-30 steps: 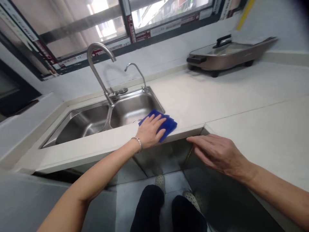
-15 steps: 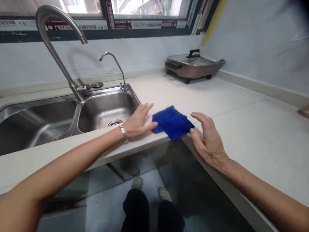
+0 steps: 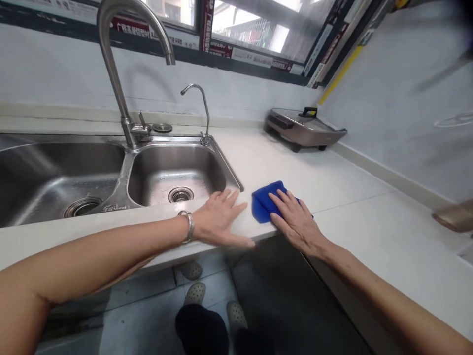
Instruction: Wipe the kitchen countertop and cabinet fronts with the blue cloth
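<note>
A folded blue cloth lies on the white countertop, near its inner corner. My right hand rests flat over the cloth's right part, fingers stretched out and apart, hiding that part. To the left of the cloth, my left hand is spread palm-down at the counter's front strip, beside the sink, with nothing held. Its thumb points right, past the counter's front edge. On that wrist is a silver bracelet.
A steel double sink with a tall faucet and a small tap is at the left. Against the back wall stands an electric pan with a glass lid. The counter turns a corner toward me on the right.
My right hand has moved from beside the cloth onto it. My left hand has come off the cloth's left side and spread on the counter. The camera view has shifted and tilted.
</note>
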